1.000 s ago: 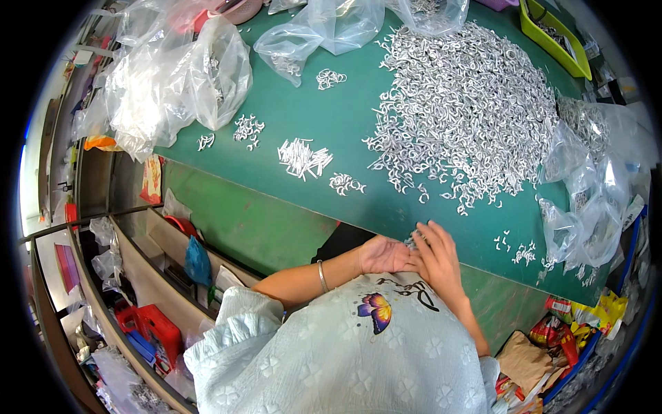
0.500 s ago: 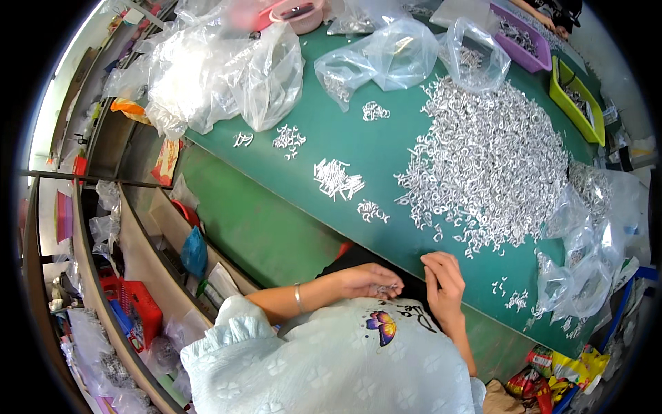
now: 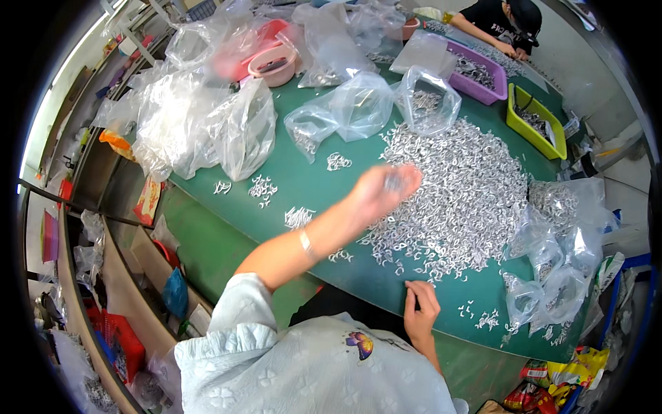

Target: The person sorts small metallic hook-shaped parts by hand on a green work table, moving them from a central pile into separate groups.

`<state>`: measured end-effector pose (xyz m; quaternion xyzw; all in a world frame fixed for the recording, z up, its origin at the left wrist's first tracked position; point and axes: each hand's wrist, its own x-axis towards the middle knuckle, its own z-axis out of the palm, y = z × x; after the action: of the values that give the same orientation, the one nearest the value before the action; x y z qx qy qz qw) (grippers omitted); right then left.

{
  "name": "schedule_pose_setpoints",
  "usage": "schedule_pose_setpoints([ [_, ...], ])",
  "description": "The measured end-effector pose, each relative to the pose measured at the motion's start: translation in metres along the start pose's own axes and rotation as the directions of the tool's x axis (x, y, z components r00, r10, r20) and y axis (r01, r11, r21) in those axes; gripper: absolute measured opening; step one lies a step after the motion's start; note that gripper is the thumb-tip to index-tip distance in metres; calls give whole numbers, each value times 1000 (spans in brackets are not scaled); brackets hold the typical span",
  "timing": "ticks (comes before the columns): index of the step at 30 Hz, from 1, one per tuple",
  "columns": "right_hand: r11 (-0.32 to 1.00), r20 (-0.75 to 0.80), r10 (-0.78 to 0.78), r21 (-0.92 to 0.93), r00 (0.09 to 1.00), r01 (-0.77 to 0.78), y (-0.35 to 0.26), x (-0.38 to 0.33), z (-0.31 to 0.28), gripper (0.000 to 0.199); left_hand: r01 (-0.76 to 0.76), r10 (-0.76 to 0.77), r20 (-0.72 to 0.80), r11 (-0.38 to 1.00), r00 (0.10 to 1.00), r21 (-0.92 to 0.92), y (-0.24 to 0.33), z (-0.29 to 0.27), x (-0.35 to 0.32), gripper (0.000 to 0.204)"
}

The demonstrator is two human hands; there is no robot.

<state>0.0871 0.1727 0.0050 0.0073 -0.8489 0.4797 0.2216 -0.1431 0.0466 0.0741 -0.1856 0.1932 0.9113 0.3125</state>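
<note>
A wide heap of small silver metal parts (image 3: 462,186) covers the right half of the green table (image 3: 310,183). My left hand (image 3: 383,190) is lifted above the heap's left edge, blurred, with its fingers closed around a few silver parts. Below it, my right hand (image 3: 419,310) lies on the table's front edge with its fingers stretched toward the heap and nothing visible in it. Three small sorted clusters of parts (image 3: 298,217) (image 3: 262,186) (image 3: 338,162) lie to the left of the heap.
Clear plastic bags (image 3: 200,124) crowd the back left, and more bags (image 3: 558,262) holding parts sit at the right. A pink bowl (image 3: 272,65), a purple tray (image 3: 476,69) and a yellow-green bin (image 3: 534,121) stand at the back. Another person (image 3: 496,21) works at the far end. Shelves (image 3: 103,276) run along the left.
My left hand has risen from near my chest and reached out over the heap. My right hand has stayed by the table's front edge. The view has tilted toward the far end.
</note>
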Motion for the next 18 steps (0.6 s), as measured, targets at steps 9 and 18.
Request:
schedule_pose_setpoints([
  [9,999,31,-16,-28,999,16,-2,3,0,16,-324,312,94,929,945,177,38,86,109,64],
  [18,963,144,-27,-262,989,65,-12,30,-3,30,-472,362,359,299,860,829,-17,-44,-47,30],
])
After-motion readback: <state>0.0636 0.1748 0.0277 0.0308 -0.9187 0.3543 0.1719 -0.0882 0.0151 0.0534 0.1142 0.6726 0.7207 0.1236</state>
